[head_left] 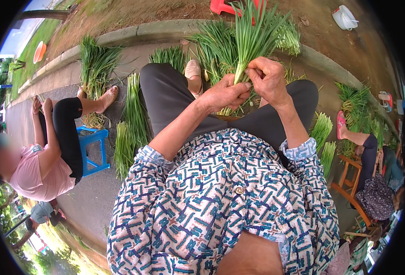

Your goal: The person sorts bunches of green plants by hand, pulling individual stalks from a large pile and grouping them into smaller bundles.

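Observation:
My left hand (226, 92) is closed round the pale lower stems of a bunch of long green leaves, which look like Chinese chives (252, 37). The leaves fan out away from me, above the ground. At the right side of the same stems, my right hand (269, 80) has its thumb and forefinger pinched together against the bunch; what lies between the fingertips is too small to make out. A large loose heap of chives (218, 44) lies just beyond my hands, partly hidden by the held bunch.
Neat bundles of chives (133, 110) lie left of my knee, and more bundles (322, 129) on the right. A concrete kerb (168, 30) runs beyond. A red plastic stool (221, 7) stands past it. Left, a person sits on a blue plastic stool (94, 149); other people sit right.

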### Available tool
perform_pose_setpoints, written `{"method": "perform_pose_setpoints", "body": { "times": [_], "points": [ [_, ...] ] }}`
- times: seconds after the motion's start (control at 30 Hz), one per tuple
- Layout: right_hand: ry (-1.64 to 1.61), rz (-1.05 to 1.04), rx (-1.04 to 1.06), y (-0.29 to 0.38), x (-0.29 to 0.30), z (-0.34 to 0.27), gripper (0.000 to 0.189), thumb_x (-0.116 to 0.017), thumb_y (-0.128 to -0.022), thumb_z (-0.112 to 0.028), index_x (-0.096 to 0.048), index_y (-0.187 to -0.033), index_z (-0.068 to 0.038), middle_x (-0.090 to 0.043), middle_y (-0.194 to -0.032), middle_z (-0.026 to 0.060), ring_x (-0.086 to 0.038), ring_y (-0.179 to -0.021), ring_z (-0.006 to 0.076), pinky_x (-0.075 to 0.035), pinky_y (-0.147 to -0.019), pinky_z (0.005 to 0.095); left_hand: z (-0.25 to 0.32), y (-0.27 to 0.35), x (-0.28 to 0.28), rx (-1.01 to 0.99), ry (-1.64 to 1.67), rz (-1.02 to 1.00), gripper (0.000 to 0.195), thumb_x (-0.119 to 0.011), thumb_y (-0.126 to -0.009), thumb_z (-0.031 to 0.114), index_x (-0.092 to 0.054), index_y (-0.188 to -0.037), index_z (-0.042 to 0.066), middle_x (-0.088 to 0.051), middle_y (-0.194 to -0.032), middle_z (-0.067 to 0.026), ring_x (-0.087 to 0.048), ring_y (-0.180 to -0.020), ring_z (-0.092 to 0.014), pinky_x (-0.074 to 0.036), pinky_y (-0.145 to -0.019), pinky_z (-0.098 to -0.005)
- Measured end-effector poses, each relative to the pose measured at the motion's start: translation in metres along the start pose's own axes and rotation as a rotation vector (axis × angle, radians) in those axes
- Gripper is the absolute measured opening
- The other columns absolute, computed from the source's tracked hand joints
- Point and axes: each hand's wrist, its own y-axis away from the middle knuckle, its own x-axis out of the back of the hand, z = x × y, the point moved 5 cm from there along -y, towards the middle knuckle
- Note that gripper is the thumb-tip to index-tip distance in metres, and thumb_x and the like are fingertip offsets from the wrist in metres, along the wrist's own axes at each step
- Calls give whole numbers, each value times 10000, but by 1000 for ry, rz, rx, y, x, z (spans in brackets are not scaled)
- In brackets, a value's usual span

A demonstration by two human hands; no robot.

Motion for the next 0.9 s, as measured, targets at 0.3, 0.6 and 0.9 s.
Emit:
{"method": "perform_pose_setpoints", "body": {
  "times": [0.3,0.6,0.9],
  "points": [
    [-1145,48,-388,-4,17,22,109,-535,-873,-86,-581,-833,4,-510,-614,-20,-452,-490,43,-426,-493,202,6,1,2,53,96,99,145,-421,-936,181,-448,-856,62,-355,-613,40,-282,-443,-37,-207,-384,-195],
    [-254,125,-169,-5,-2,7,75,-629,-783,-49,-586,-811,5,-560,-628,16,-521,-517,70,-435,-474,210,5,-6,1,-70,-225,197,165,-404,-930,161,-425,-785,87,-332,-582,52,-300,-447,-43,-228,-375,-206],
    [-968,-66,-435,-3,7,21,74,-548,-842,-52,-580,-794,-7,-529,-620,-3,-491,-488,77,-463,-514,226,1,-7,5,-60,-261,202,146,-401,-937,197,-464,-924,67,-334,-583,58,-297,-452,-36,-237,-377,-205]
  ]
}}
